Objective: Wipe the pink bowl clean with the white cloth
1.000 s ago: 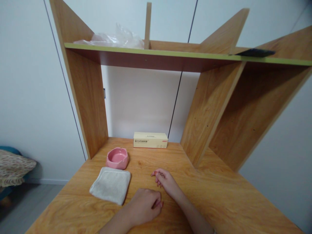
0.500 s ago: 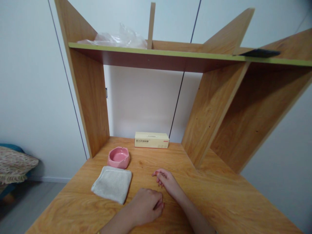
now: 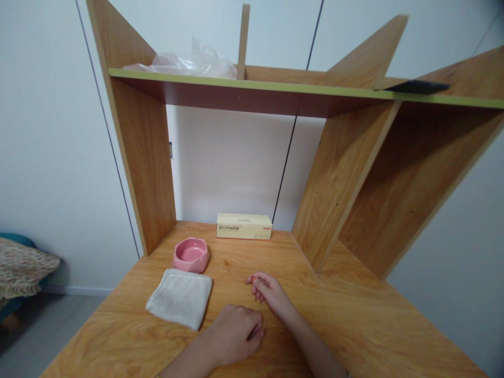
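My left hand rests low over the desk with its fingers curled under and the thumb close against them. Nothing shows in it. Just beyond and to its right lies my right hand, loosely bent, its fingers partly apart and the thumb near the index finger. A reddish spot shows at the thumb tip, too small to make out; I see no object held. Left of both hands a folded pale grey cloth lies flat. A pink faceted bowl, like an ashtray, stands right behind the cloth.
A cream long box stands at the back of the wooden desk. Upright wooden panels rise on the right. Overhead runs a shelf bearing a clear plastic bag and a dark flat object.
Both hands keep nearly the same pose and place. The whole view has shifted very slightly; the cloth, bowl and box have not moved on the desk.
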Demonstrator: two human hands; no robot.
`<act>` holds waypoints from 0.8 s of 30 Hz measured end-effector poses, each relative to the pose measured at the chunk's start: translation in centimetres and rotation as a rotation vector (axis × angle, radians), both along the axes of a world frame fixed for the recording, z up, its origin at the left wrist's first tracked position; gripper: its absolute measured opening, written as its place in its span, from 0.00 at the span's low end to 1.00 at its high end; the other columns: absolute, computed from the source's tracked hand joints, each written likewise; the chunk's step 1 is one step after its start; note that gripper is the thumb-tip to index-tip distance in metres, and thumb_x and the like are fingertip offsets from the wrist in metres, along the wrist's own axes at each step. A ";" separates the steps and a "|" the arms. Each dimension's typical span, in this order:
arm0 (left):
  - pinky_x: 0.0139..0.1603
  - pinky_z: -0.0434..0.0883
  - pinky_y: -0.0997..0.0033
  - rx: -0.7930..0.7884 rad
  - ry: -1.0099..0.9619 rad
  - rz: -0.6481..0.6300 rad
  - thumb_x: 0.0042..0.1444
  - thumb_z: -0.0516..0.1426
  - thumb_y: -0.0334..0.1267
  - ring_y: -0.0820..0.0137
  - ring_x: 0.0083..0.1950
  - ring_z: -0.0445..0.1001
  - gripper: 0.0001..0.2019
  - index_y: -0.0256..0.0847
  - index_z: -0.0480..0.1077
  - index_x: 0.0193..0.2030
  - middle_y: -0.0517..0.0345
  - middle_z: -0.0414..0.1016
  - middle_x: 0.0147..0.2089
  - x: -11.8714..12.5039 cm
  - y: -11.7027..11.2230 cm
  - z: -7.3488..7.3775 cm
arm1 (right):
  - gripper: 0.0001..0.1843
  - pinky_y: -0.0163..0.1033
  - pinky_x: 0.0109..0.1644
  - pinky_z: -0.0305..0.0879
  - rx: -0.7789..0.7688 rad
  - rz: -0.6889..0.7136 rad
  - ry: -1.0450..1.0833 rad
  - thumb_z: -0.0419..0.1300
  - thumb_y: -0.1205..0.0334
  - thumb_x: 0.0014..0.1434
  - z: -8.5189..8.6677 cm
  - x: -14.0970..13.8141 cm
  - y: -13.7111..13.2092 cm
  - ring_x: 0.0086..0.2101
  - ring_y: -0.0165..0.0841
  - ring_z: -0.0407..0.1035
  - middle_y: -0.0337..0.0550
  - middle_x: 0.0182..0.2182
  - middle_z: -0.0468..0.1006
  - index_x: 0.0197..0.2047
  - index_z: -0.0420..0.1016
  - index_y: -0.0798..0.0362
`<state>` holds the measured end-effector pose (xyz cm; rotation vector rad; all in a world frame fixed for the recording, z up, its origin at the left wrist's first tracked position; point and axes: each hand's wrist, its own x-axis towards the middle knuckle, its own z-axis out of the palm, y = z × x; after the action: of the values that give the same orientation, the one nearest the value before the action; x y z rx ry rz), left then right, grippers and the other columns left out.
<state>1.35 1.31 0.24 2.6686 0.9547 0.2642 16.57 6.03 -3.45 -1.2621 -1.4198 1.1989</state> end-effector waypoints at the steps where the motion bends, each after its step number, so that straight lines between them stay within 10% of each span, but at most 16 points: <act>1: 0.28 0.60 0.76 0.005 -0.004 0.000 0.54 0.47 0.35 0.71 0.29 0.70 0.08 0.41 0.65 0.29 0.60 0.74 0.29 0.0 0.0 0.0 | 0.18 0.30 0.20 0.55 -0.003 0.001 0.005 0.53 0.46 0.47 0.0 0.0 0.0 0.17 0.23 0.59 0.33 0.16 0.65 0.29 0.70 0.53; 24: 0.30 0.62 0.75 -0.046 0.024 0.001 0.55 0.47 0.35 0.70 0.31 0.71 0.08 0.41 0.66 0.30 0.57 0.74 0.30 0.0 -0.1 0.4 | 0.23 0.30 0.19 0.53 -0.029 -0.019 0.092 0.55 0.42 0.44 0.7 0.3 0.0 0.16 0.23 0.59 0.33 0.16 0.65 0.31 0.71 0.55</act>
<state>1.35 1.21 0.63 2.6349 0.9576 0.2078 16.91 6.06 -2.72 -1.2226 -1.3253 1.2528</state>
